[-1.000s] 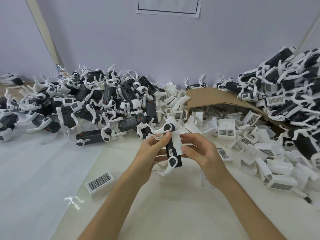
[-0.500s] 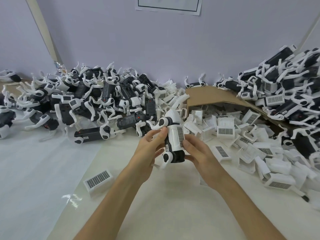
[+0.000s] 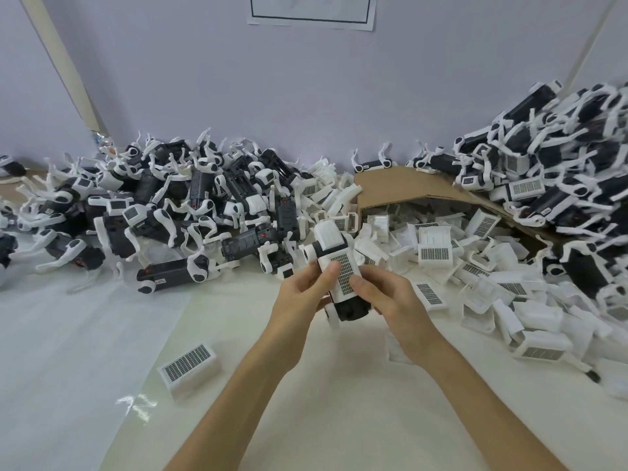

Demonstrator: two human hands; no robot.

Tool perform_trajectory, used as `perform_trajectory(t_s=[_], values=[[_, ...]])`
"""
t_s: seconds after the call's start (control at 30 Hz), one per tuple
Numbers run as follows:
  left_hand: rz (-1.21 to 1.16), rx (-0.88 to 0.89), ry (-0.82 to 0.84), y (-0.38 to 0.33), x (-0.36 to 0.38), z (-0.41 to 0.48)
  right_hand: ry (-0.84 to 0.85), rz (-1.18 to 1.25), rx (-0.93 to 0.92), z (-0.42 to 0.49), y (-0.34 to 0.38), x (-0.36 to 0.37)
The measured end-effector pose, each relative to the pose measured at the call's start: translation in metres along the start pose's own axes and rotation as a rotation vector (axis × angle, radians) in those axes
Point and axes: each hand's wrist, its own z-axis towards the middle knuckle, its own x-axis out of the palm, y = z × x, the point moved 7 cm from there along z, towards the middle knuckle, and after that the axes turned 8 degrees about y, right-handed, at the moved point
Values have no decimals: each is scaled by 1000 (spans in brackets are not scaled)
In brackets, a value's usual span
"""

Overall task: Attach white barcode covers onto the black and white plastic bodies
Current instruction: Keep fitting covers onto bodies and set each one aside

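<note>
At the centre I hold one black and white plastic body (image 3: pixel 351 305) upright between both hands, above the table. A white barcode cover (image 3: pixel 338 258) sits over its upper part, barcode grid facing me. My left hand (image 3: pixel 307 294) grips the body's left side with its thumb on the cover. My right hand (image 3: pixel 387 294) grips the right side, thumb against the cover's lower edge. A loose barcode cover (image 3: pixel 188 367) lies on the table at the lower left.
A large heap of black and white bodies (image 3: pixel 153 215) fills the left back. More bodies (image 3: pixel 560 185) pile up at the right. Loose white covers (image 3: pixel 475 266) spill from a tipped cardboard box (image 3: pixel 401 186). A grey wall stands behind.
The body has turned in my hands: a second ago its black side faced me, now the white cover with its barcode sits on top facing me. Both hands rose slightly.
</note>
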Motion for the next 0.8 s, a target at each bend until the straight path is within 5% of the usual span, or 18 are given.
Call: perform_trajectory(t_s=[0.6, 0.8], values=[[20, 1, 12, -1, 7, -2, -111, -411, -91, -4, 8, 2], [56, -110, 33, -2, 3, -4, -194, -299, -36, -4, 12, -21]])
